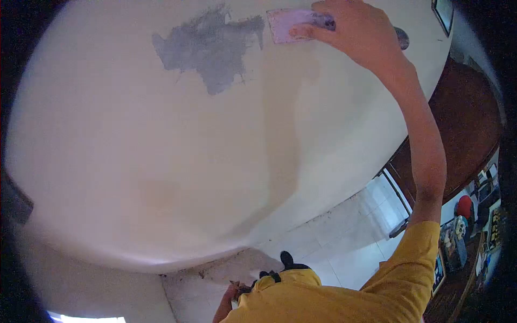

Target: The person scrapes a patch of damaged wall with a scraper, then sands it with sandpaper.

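High on a pale wall (pixel 161 140), at the top of the view, my right hand (pixel 358 32) is wrapped round the dark handle of a flat putty knife (pixel 283 27). The blade is smeared pale and lies at the wall surface, just right of an irregular grey patch (pixel 212 48). Down at the bottom, my left hand (pixel 232 292) is beside my body near a dark object (pixel 246 288). Its fingers are small and unclear, and I cannot make out what they hold.
Pale floor tiles (pixel 344 237) lie below the wall. A reddish-brown door or panel (pixel 463 118) stands at the right, with cluttered shelves (pixel 484 215) and a red round object (pixel 464 206) below it. A framed item (pixel 443 15) hangs at the top right.
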Demonstrator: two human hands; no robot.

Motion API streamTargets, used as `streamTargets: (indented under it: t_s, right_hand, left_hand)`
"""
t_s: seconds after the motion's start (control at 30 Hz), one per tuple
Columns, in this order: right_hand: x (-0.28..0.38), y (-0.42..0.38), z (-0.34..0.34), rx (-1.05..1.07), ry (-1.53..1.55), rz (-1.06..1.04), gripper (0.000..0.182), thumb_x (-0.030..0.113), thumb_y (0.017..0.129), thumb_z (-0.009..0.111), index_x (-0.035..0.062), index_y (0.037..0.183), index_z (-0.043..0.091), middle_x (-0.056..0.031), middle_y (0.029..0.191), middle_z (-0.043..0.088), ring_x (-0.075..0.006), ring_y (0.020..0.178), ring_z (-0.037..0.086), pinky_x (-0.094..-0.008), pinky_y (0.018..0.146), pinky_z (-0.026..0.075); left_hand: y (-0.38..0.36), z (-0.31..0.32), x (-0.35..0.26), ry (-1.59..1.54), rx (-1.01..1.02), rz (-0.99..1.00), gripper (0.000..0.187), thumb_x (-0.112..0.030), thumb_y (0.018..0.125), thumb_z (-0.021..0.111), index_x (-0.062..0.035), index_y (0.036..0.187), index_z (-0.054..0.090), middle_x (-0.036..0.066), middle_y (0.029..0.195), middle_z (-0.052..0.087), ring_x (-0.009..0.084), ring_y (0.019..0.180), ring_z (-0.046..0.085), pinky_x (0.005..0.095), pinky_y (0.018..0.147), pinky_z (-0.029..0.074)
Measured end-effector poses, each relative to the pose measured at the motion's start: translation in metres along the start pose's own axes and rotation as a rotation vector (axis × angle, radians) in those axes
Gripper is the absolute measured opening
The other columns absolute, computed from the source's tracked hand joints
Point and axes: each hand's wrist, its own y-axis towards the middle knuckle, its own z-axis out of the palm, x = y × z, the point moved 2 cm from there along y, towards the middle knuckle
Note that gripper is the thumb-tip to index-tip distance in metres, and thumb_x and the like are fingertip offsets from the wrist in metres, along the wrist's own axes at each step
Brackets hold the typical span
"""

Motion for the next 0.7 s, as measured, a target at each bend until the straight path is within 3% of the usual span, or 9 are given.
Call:
streamTargets:
  t_s: [0.3, 0.5, 0.6, 0.7]
  right_hand:
    - [-0.005, -0.001, 0.017, -0.151, -0.016, -0.033, 0.055, 0.066, 0.077, 0.056, 0.0129, 0.089, 0.068, -0.0106, 0.068, 0.064, -0.0305, 0.067, 0.065, -0.0404, 0.063, 0.052]
    - [0.004, 0.001, -0.004, -0.077, -0.052, -0.036, 0.054, 0.064, 0.078, 0.056, 0.0134, 0.090, 0.069, -0.0108, 0.068, 0.064, -0.0305, 0.067, 0.065, -0.0403, 0.062, 0.052]
    - [-0.002, 0.002, 0.003, -0.254, -0.065, -0.071, 0.054, 0.064, 0.079, 0.054, 0.0131, 0.090, 0.069, -0.0105, 0.068, 0.065, -0.0301, 0.066, 0.065, -0.0409, 0.061, 0.052]
    - [0.007, 0.009, -0.017, 0.143, -0.102, -0.037, 0.049, 0.057, 0.083, 0.055, 0.0094, 0.086, 0.066, -0.0145, 0.073, 0.065, -0.0320, 0.072, 0.065, -0.0446, 0.065, 0.051]
  left_hand:
    - [-0.008, 0.002, -0.005, -0.007, -0.020, -0.021, 0.048, -0.043, 0.090, 0.046, 0.0007, 0.098, 0.063, 0.014, 0.087, 0.066, 0.0272, 0.078, 0.064, 0.0413, 0.069, 0.052]
    - [-0.017, 0.008, -0.013, -0.008, -0.025, 0.000, 0.047, -0.043, 0.090, 0.046, 0.0008, 0.098, 0.062, 0.014, 0.087, 0.066, 0.0275, 0.078, 0.064, 0.0413, 0.070, 0.052]
    - [-0.020, 0.006, -0.009, -0.005, -0.025, -0.003, 0.047, -0.043, 0.090, 0.046, 0.0009, 0.098, 0.062, 0.014, 0.088, 0.066, 0.0276, 0.078, 0.064, 0.0414, 0.070, 0.052]
    - [-0.024, 0.007, -0.006, -0.003, -0.025, 0.003, 0.047, -0.043, 0.090, 0.047, 0.0009, 0.099, 0.062, 0.015, 0.088, 0.066, 0.0277, 0.078, 0.064, 0.0414, 0.070, 0.052]
